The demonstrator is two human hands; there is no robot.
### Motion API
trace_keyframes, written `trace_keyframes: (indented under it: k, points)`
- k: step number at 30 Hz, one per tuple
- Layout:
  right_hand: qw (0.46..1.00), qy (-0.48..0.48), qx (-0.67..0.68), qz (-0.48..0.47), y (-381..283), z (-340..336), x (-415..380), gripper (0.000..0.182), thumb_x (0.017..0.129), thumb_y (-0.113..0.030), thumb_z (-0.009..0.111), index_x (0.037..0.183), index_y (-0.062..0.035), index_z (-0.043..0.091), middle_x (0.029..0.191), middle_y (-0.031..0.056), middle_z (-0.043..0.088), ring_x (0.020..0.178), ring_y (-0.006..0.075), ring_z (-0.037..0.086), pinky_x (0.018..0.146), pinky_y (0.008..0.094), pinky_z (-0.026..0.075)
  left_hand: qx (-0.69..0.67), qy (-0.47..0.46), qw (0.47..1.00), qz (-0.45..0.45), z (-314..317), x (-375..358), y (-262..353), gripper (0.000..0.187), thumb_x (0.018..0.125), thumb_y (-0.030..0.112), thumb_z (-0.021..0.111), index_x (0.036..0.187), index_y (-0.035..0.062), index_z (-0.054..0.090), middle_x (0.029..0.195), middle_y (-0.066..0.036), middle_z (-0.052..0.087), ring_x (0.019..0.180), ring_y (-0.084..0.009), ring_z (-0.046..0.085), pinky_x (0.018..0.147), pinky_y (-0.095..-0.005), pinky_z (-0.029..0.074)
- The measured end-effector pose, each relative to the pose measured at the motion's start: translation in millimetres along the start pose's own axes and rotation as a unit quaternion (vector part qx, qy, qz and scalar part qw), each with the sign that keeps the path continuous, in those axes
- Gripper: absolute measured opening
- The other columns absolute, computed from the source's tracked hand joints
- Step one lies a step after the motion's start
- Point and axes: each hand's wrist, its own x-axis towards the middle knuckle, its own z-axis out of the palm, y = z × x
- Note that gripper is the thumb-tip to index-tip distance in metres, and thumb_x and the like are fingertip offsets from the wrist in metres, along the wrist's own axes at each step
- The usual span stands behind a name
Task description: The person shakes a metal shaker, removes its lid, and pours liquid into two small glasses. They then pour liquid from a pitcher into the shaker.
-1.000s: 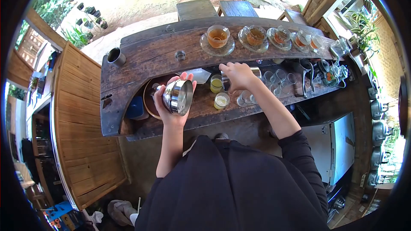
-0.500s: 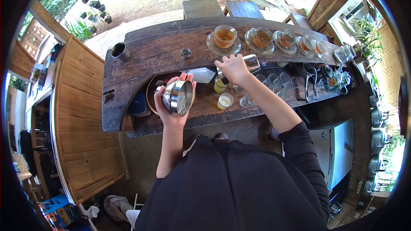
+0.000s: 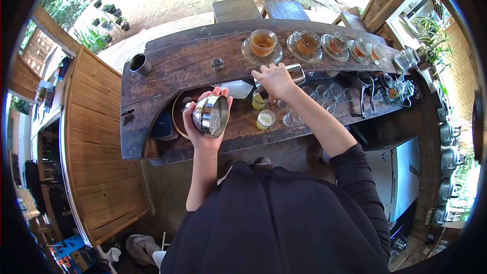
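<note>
My left hand (image 3: 204, 143) is wrapped around a shiny round metal bowl (image 3: 207, 115), its open side tipped to the right. My right hand (image 3: 276, 82) grips a metal tumbler (image 3: 296, 73) from above, lying nearly on its side. Just below its left end stands a glass with yellow-green liquid (image 3: 259, 102), partly hidden by the hand. Closer to me is another small glass (image 3: 265, 120), with a pale top and yellow below. A white sheet-like object (image 3: 237, 90) lies between my hands on the lower shelf.
Along the raised wooden counter (image 3: 187, 63) stand a cup of tea on a glass saucer (image 3: 263, 44) and several more to the right. A metal mug (image 3: 139, 65) is at the left and a small glass dish (image 3: 217, 64) mid-counter. Several clear glasses (image 3: 324, 96) crowd the lower shelf.
My view has shifted slightly. Both hands keep their holds, and the bowl and tumbler stay in nearly the same positions.
</note>
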Motion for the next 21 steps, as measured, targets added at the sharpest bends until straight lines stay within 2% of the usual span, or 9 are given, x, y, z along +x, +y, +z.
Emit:
trace_keyframes:
  k: [12,17,21]
  points:
    - [0.999,-0.033,0.026,0.004,0.2,2.5,-2.0,0.088,0.048,-0.025,0.094,0.125,-0.0176,0.051,0.112,0.0046,0.063,0.11,0.0262,0.06,0.084,0.0439,0.046,0.008,0.007,1.0,-0.003,0.2,2.7,-3.0,0.05,0.091,0.036,0.049,0.116,-0.006,0.059,0.124,-0.022,0.06,0.126,-0.0388,0.049,0.113,-0.0514,0.033]
    - [0.996,0.056,0.064,0.011,7.3,6.4,-11.0,0.09,0.051,-0.033,0.092,0.127,-0.0148,0.048,0.111,0.0067,0.062,0.107,0.027,0.062,0.084,0.0423,0.05,-0.02,0.018,0.999,-0.017,1.9,6.4,-5.8,0.051,0.09,0.04,0.051,0.116,-0.0028,0.062,0.128,-0.02,0.059,0.131,-0.037,0.045,0.114,-0.0504,0.03]
    - [0.993,0.058,0.101,0.018,16.7,9.0,-20.5,0.088,0.053,-0.034,0.091,0.127,-0.0135,0.048,0.111,0.0081,0.061,0.107,0.0275,0.061,0.084,0.0414,0.051,-0.026,0.021,0.999,-0.04,5.9,9.3,-11.1,0.053,0.09,0.045,0.053,0.115,-0.0001,0.064,0.132,-0.014,0.058,0.137,-0.0345,0.037,0.116,-0.0497,0.026]
